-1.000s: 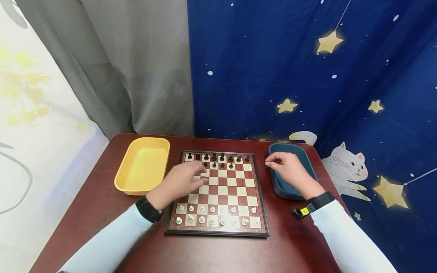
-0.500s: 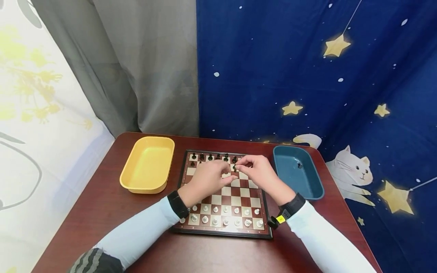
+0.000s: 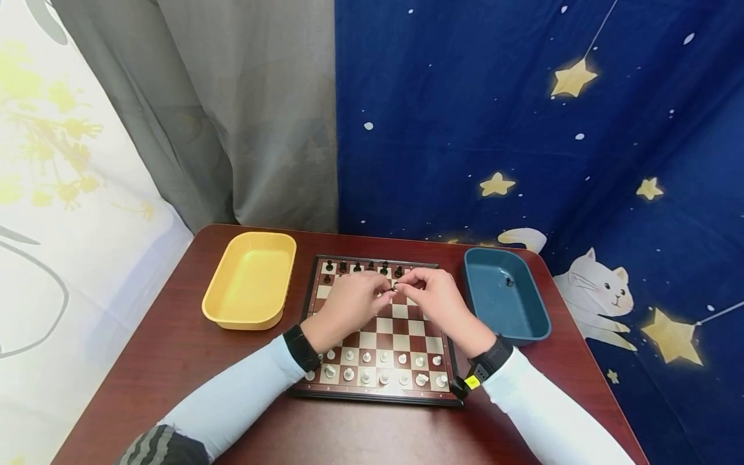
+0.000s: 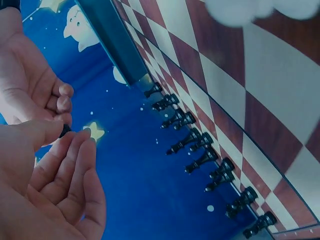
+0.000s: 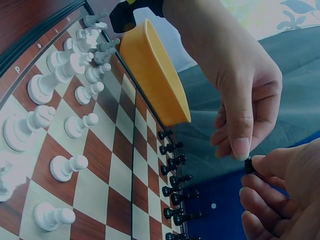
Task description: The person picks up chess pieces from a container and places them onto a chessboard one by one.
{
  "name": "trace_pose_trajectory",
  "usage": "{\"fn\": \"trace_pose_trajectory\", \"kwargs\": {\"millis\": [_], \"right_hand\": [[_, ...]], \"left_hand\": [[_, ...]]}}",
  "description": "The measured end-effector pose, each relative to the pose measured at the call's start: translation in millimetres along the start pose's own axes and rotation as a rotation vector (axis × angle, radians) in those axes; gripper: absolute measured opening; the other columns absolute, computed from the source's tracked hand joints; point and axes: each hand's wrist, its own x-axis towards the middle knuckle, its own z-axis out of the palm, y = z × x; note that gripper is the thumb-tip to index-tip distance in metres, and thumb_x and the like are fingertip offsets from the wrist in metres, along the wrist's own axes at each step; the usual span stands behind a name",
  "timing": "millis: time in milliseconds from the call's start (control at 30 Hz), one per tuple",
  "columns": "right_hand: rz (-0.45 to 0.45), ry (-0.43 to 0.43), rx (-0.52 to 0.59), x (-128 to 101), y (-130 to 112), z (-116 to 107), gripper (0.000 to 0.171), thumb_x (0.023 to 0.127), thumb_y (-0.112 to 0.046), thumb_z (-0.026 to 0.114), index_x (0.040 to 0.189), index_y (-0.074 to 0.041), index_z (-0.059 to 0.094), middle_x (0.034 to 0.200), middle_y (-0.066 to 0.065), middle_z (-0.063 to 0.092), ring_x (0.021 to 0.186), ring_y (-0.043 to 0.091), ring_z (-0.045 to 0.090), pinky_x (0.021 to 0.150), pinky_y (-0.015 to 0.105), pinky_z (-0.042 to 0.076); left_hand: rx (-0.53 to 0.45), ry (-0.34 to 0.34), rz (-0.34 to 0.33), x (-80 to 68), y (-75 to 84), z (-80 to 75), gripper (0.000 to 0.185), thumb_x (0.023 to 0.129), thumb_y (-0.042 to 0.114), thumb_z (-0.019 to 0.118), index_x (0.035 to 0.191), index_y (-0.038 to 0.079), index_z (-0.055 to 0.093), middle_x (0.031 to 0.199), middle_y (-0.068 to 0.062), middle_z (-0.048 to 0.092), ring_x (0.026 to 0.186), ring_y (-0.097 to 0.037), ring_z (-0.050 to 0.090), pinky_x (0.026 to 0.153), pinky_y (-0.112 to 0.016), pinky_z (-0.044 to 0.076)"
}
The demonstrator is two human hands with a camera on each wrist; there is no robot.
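Note:
Above the far half of the chessboard (image 3: 384,325), my two hands meet at the fingertips around a black chess pawn (image 5: 249,165). My left hand (image 3: 353,298) pinches it between thumb and fingers, as the left wrist view shows. From the other side my right hand (image 3: 440,301) also pinches it with thumb and index finger. Most of the pawn is hidden by fingertips. Black chess pieces (image 4: 201,159) stand along the board's far edge, partly covered by the hands in the head view. White chess pieces (image 5: 65,167) stand in two rows at the near side.
A yellow tray (image 3: 289,279) stands left of the board. On the right, a blue tray (image 3: 545,323) holds a small dark piece (image 3: 509,282). The brown table (image 3: 151,336) reaches back to a grey curtain (image 3: 279,129) and a blue starry curtain (image 3: 442,116).
My right hand has come from the blue tray to the board and taken hold of a pawn. My left hand has moved right, and its fingers have closed on the pawn too.

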Motion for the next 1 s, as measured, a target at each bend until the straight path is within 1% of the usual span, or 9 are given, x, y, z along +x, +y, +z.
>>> {"fn": "trace_pose_trajectory", "kwargs": {"millis": [100,233,333,500,633,700,800,900,1000], "right_hand": [[-0.010,0.009,-0.004,-3,1,1,0.005,0.099,-0.019,0.085,0.103,-0.016,0.087,0.093,-0.002,0.079,0.073,0.017,0.062,0.060,0.033,0.049],[-0.011,-0.003,-0.009,-7,2,2,0.005,0.098,-0.021,0.087,0.100,-0.017,0.086,0.087,-0.005,0.077,0.072,0.017,0.062,0.063,0.034,0.050],[-0.009,-0.024,-0.009,-9,4,5,0.006,0.098,-0.023,0.087,0.098,-0.018,0.086,0.085,-0.007,0.076,0.073,0.015,0.062,0.065,0.034,0.051],[-0.002,-0.038,0.000,-10,7,9,0.004,0.098,-0.023,0.087,0.099,-0.020,0.086,0.087,-0.008,0.076,0.075,0.015,0.063,0.066,0.035,0.051],[0.011,-0.028,0.011,-11,11,6,0.005,0.099,-0.022,0.087,0.101,-0.018,0.086,0.088,-0.005,0.077,0.076,0.015,0.065,0.066,0.034,0.052],[0.028,-0.018,0.010,-13,15,2,0.007,0.100,-0.023,0.085,0.102,-0.017,0.086,0.088,-0.004,0.077,0.075,0.016,0.065,0.065,0.034,0.052],[0.062,0.012,0.008,-15,23,-6,0.009,0.102,-0.024,0.083,0.103,-0.016,0.086,0.086,-0.002,0.077,0.073,0.018,0.063,0.063,0.034,0.049],[0.084,0.039,0.004,-19,33,-13,0.010,0.103,-0.024,0.081,0.102,-0.016,0.085,0.086,0.000,0.076,0.071,0.020,0.061,0.062,0.035,0.048],[0.103,0.058,0.025,-23,42,-19,0.010,0.103,-0.023,0.080,0.101,-0.015,0.085,0.086,0.005,0.077,0.072,0.022,0.061,0.063,0.036,0.049]], "left_hand": [[0.003,-0.009,0.019,-0.5,-3.9,-2.5,0.011,0.104,0.030,0.081,0.108,0.020,0.085,0.101,0.007,0.080,0.084,-0.009,0.074,0.071,-0.033,0.060],[-0.025,-0.018,0.033,-1.2,-7.6,-7.2,0.012,0.105,0.028,0.081,0.112,0.020,0.085,0.106,0.006,0.081,0.089,-0.011,0.076,0.077,-0.034,0.061],[-0.046,-0.019,0.043,-1.9,-8.9,-10.6,0.013,0.104,0.027,0.081,0.113,0.019,0.085,0.107,0.005,0.082,0.090,-0.012,0.076,0.078,-0.035,0.061],[-0.049,-0.033,0.053,-1.7,-10.0,-12.3,0.013,0.104,0.027,0.081,0.114,0.019,0.084,0.106,0.006,0.081,0.090,-0.012,0.075,0.078,-0.034,0.061],[-0.041,-0.048,0.062,3.4,-10.2,-10.2,0.011,0.104,0.026,0.082,0.113,0.020,0.084,0.104,0.006,0.079,0.090,-0.012,0.075,0.078,-0.034,0.061],[-0.032,-0.059,0.071,9.0,-10.7,-9.0,0.011,0.104,0.026,0.082,0.113,0.020,0.084,0.103,0.006,0.079,0.091,-0.011,0.075,0.078,-0.034,0.061],[-0.013,-0.084,0.084,23.0,-11.6,-6.2,0.011,0.104,0.026,0.082,0.113,0.019,0.084,0.105,0.005,0.079,0.093,-0.012,0.076,0.077,-0.034,0.062],[0.018,-0.133,0.096,41.4,-13.0,-1.5,0.012,0.105,0.027,0.080,0.114,0.020,0.084,0.108,0.005,0.079,0.093,-0.012,0.075,0.078,-0.034,0.062],[0.071,-0.200,0.112,62.0,-14.7,4.3,0.013,0.107,0.029,0.077,0.115,0.021,0.083,0.110,0.005,0.079,0.095,-0.012,0.074,0.081,-0.033,0.061]]}}
